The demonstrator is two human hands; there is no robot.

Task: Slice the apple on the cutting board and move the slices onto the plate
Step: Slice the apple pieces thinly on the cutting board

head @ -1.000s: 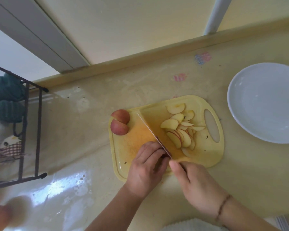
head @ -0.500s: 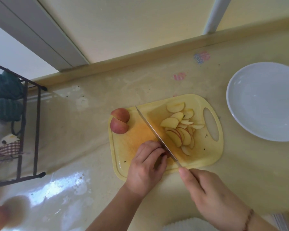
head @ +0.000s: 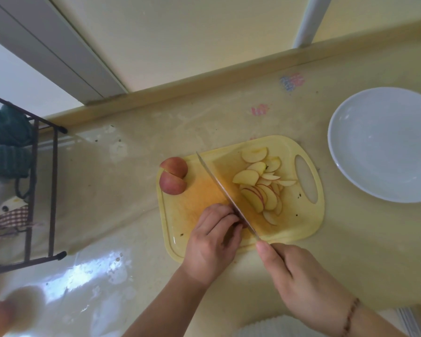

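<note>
Both hands keep their grip: right hand [head: 299, 278] has drawn the knife [head: 225, 194] back, left hand [head: 213, 242] clamps apple.

Fanned apple slices [head: 261, 188] on yellow cutting board [head: 180, 212]

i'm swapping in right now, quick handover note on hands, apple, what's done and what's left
Left hand: fingers curled over a small apple piece on the cutting board; the piece is mostly hidden.
Right hand: grips the knife handle, blade lying diagonally across the board against the left fingers.
Done: a pile of thin slices lies right of the blade, on the board.
Left: finish the held piece, slice the two apple chunks at the board's far left corner, then move all slices to the white plate, which holds nothing yet.
</note>
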